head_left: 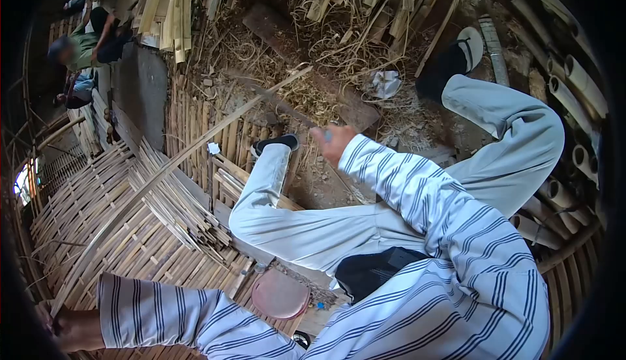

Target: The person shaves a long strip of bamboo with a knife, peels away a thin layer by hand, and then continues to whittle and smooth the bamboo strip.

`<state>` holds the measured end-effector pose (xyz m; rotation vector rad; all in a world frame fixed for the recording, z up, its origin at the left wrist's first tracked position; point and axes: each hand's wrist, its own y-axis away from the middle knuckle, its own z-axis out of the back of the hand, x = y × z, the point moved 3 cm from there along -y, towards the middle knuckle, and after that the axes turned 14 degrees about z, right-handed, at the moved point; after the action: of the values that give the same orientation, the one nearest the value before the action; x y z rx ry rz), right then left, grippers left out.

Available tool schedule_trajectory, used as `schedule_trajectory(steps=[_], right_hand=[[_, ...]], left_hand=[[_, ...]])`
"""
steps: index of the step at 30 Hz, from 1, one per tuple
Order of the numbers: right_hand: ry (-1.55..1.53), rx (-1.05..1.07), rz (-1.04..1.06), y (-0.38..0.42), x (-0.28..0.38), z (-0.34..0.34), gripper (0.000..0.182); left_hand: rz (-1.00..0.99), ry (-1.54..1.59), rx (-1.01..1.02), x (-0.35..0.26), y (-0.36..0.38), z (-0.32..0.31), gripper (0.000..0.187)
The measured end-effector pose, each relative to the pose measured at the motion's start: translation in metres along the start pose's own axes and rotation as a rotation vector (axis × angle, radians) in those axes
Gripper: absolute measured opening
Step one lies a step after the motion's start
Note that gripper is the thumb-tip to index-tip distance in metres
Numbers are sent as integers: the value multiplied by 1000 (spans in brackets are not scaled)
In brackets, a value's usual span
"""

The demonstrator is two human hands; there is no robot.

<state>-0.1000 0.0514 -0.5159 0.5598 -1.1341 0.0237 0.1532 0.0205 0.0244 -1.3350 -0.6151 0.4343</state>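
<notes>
Bamboo strip across woven mat

The left hand grips one end of a long bamboo strip; the right hand holds a knife near its other end, above scattered shavings.

We see a dirt floor, slats and woven bamboo beside it, a grey slab farther off, and bright daylight at our view's left edge.
</notes>
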Motion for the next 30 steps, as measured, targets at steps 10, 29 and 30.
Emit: schedule_trajectory(steps=[10,29,30], right_hand=[[-28,121,-89,-7,8,8,66],[23,58,-240,-19,-81,-4,67],[22,1,-279,-20,-106,-10,67]], left_hand=[[-26,234,225,65,-45,-17,23],[-133,287,156,-15,-6,-3,16],[-111,316,163,-16,-9,-2,16]])
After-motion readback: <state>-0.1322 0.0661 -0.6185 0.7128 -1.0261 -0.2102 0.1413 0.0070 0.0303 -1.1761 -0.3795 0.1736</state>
